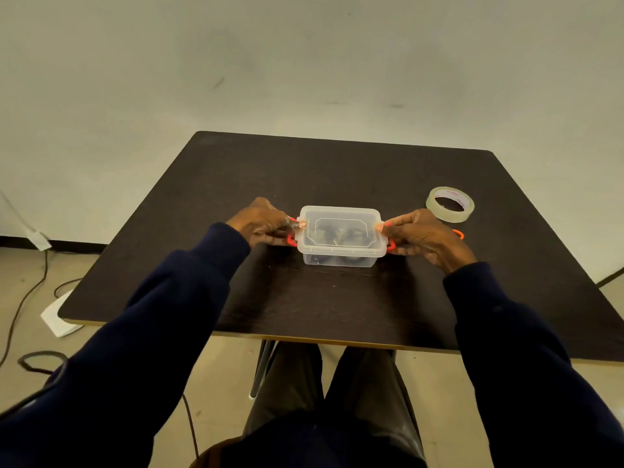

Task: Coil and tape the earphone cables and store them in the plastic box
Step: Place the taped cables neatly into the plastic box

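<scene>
At the middle of the table (304,170), the plastic box (339,261) stands with its lid (337,212) on and the dark cables (351,235) inside. Your left hand (261,222) and right hand (422,234) each pinch one of the orange clips (291,240) at its ends. It seems best to press both clips home together, evenly, so the lid sits flat and no cable is caught.

- A dark brown table (304,177) stands in front of me.
- A lidded clear plastic box (341,236) sits near its middle.
- A tape roll (446,215) lies flat, further right.
</scene>
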`<state>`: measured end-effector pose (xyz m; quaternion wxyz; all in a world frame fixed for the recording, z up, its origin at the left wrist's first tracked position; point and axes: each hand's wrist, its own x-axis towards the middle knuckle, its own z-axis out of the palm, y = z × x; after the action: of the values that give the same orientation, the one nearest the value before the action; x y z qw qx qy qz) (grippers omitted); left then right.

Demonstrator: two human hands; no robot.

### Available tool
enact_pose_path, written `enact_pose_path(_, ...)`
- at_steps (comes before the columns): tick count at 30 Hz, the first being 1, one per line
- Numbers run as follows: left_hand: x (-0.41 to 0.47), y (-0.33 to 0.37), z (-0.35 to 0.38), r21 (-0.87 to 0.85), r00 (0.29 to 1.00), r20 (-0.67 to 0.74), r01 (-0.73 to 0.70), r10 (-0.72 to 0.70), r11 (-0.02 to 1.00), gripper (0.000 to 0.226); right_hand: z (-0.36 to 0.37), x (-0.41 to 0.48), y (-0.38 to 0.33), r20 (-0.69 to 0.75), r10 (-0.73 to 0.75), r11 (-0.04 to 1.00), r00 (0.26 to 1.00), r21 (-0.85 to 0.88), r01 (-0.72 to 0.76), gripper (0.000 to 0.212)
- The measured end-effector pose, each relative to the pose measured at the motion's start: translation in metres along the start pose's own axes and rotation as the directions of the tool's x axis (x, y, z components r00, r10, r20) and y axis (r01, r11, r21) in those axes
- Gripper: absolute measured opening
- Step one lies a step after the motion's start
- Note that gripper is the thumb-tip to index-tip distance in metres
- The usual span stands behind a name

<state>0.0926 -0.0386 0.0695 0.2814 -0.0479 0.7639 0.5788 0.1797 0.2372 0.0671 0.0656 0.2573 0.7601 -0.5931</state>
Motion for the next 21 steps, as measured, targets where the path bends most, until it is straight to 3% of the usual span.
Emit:
enact_pose_path(4,0.0,-0.007,0.01,0.08,0.969,-0.212,-0.112,0.127,0.99,0.012,0.012,-0.001,0.005,-0.207,-0.237,0.942,0.949,-0.289,0.172,0.019)
enact_pose_path(7,0.003,-0.014,0.019,0.244,0.908,-0.318,-0.2,0.273,0.949,0.012,0.021,-0.003,0.006,-0.274,-0.329,0.902,0.903,-0.376,0.215,0.016)
enact_pose_path(11,-0.003,-0.01,0.034,0.532,0.815,-0.363,-0.216,0.451,0.819,0.008,0.032,-0.004,0.003,-0.315,-0.41,0.827,0.856,-0.524,0.204,0.005)
enact_pose_path(14,-0.005,-0.008,0.038,0.601,0.808,-0.348,-0.198,0.476,0.774,0.009,0.037,-0.005,0.004,-0.322,-0.445,0.785,0.836,-0.589,0.191,0.004)
enact_pose_path(18,-0.014,-0.028,0.029,0.502,0.805,-0.267,-0.353,0.529,0.79,0.011,0.029,-0.021,0.018,-0.269,-0.463,0.847,0.845,-0.417,0.331,0.021)
enact_pose_path(19,-0.02,-0.036,0.027,0.419,0.816,-0.244,-0.398,0.523,0.816,0.019,0.028,-0.026,0.026,-0.257,-0.459,0.866,0.85,-0.344,0.364,0.036)
enact_pose_path(21,-0.025,-0.054,0.023,0.237,0.855,-0.163,-0.45,0.492,0.861,0.061,0.027,-0.032,0.043,-0.229,-0.459,0.882,0.858,-0.233,0.41,0.057)
